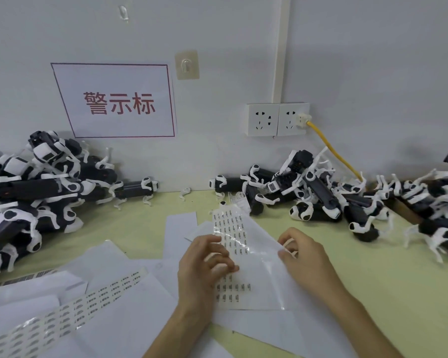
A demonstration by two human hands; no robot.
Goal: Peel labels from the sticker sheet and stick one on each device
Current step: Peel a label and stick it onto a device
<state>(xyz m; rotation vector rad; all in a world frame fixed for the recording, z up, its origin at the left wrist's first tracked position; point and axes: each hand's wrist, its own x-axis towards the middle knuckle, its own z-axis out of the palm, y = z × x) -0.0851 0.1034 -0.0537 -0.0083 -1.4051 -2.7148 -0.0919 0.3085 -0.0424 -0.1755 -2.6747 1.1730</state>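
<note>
Head view: I see the sticker sheet [233,228] mid-worktop [398,293], with rows of small dark labels too small to read and its glossy film lifting. The left hand [204,262] and right hand [303,257] both pinch it. Black-and-white devices [316,192] heap on either side. The wall sign [117,102] reads 警示标.

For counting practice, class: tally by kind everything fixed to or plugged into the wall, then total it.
Wall sockets: 2
Hooks: 2
Sign: 1
Conduit: 1
Yellow cable: 1
Total: 7
</note>
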